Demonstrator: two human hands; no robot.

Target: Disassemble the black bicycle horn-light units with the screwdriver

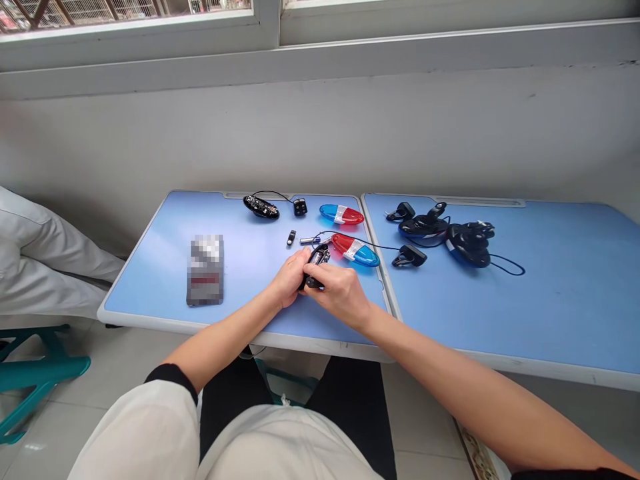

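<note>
Both hands meet over the left blue table (150, 287). My left hand (287, 279) and my right hand (336, 291) are closed together on a small black device part (318, 257) with wires. Just beyond it lies a red, white and blue oval light (356, 249) with a black cable running to a black clip (410, 255). A second oval light (342, 214) lies further back. A small black piece (291, 237) and a little metal part (309, 241) lie close to my fingers.
A black circuit board (261, 207) with a wired black button box (300, 207) lies at the back. A phone (205, 269) lies at left. Black mounts and cables (450, 233) sit on the right blue table (550, 293). A teal stool (35, 373) stands at left.
</note>
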